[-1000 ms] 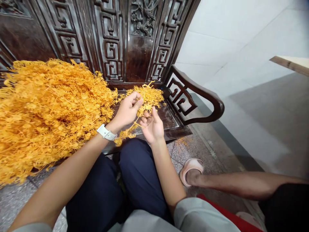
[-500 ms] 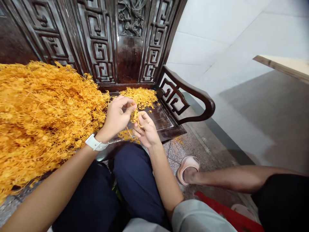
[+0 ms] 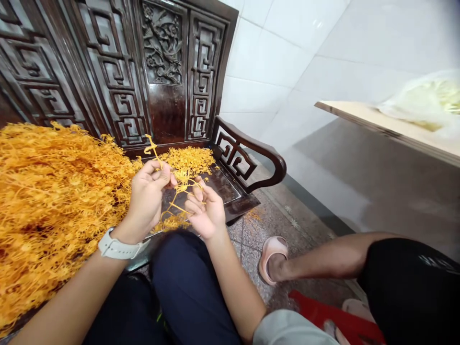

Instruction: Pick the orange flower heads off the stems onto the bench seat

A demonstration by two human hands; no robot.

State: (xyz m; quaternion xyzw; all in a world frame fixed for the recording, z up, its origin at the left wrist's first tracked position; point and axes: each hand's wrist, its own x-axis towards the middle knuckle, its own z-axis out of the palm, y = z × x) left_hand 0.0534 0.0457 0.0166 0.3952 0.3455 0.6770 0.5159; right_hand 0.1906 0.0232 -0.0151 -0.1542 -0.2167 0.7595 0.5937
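Note:
Between my two hands is a thin yellow plastic flower sprig [image 3: 182,181] with branching stems. My left hand [image 3: 146,199], with a watch on its wrist, pinches one end, and a stem sticks up above its fingers. The fingers of my right hand [image 3: 208,208] are closed on other stems of the same piece. A small pile of yellow flower pieces [image 3: 192,159] lies on the bench seat just behind the hands. Below them, near the seat's front edge, are more yellow bits [image 3: 173,222]. To the left rises a large heap of orange-yellow sprigs [image 3: 61,206].
The dark carved wooden bench has a curved armrest [image 3: 268,165] at right. A person's leg [image 3: 323,263] in a pink slipper [image 3: 268,261] stands on the floor beside a red object [image 3: 334,314]. A wooden board [image 3: 359,112] at right bears a plastic bag [image 3: 424,103].
My hands have moved slightly apart, and the sprig, bunched up before, is now spread between them. The view has swung right, bringing the plastic bag on the board into sight.

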